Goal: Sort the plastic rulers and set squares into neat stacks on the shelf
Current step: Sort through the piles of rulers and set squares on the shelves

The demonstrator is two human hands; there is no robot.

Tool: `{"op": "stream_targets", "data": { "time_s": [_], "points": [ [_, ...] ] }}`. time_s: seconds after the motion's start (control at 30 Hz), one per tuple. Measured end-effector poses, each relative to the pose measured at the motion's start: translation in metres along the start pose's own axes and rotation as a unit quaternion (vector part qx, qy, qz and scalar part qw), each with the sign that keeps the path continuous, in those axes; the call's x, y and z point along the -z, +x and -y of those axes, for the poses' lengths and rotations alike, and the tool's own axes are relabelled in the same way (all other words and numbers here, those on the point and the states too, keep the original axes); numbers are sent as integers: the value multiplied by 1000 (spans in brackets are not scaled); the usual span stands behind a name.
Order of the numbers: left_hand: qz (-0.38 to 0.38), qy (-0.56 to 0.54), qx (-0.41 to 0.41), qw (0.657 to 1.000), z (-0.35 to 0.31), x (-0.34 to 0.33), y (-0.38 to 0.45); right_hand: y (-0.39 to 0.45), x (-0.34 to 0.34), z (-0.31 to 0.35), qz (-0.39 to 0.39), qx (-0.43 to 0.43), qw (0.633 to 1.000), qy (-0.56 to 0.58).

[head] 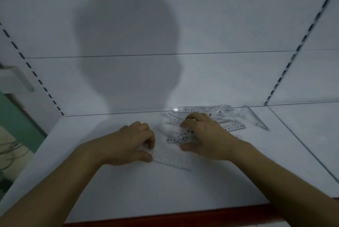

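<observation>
On the white shelf lies a loose heap of clear plastic rulers near the back wall. A clear set square lies apart at the heap's right. My left hand pinches the end of a clear ruler that lies flat and points right and toward me. My right hand rests fingers-down on another clear ruler at the heap's near edge, thumb beside it; whether it grips that ruler is unclear.
The shelf has a dark red front edge. Slotted uprights run up the white back panel on both sides. A seam to a neighbouring shelf panel runs on the right. Beyond the left edge are a green surface and cables.
</observation>
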State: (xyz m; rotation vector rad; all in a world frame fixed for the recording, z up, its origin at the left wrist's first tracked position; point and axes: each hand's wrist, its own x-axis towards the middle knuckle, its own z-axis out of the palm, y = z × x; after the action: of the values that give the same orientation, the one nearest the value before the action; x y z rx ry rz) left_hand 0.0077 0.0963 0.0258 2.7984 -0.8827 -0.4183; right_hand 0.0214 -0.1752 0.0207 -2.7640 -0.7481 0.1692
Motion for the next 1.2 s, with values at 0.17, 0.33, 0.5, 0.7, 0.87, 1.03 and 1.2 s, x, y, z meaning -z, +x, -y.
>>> {"op": "stream_targets", "data": {
  "time_s": [0.17, 0.33, 0.5, 0.7, 0.87, 1.03, 1.2],
  "points": [
    [-2, -3, -16, 1000, 6, -5, 3, 8, -10, 0, -63, -48, 996, 39],
    [-69, -28, -14, 997, 8, -17, 0, 14, -29, -4, -193, -82, 973, 99],
    [-103, -22, 12, 994, 2, -19, 3, 16, -28, -12, -283, -81, 945, 143],
    [-130, -12, 42, 991, -16, -1, 34, 15, -24, -20, -336, -100, 911, 217],
    [-253, -55, 65, 964, -25, -2, 80, 14, -20, -28, -358, -131, 885, 268],
    [-266, -20, 32, 963, -26, -13, 108, 12, -16, -32, -398, -173, 840, 325],
    [-313, -39, -4, 949, -23, -15, 115, 12, -16, -30, -410, -185, 823, 345]
  ]
}}
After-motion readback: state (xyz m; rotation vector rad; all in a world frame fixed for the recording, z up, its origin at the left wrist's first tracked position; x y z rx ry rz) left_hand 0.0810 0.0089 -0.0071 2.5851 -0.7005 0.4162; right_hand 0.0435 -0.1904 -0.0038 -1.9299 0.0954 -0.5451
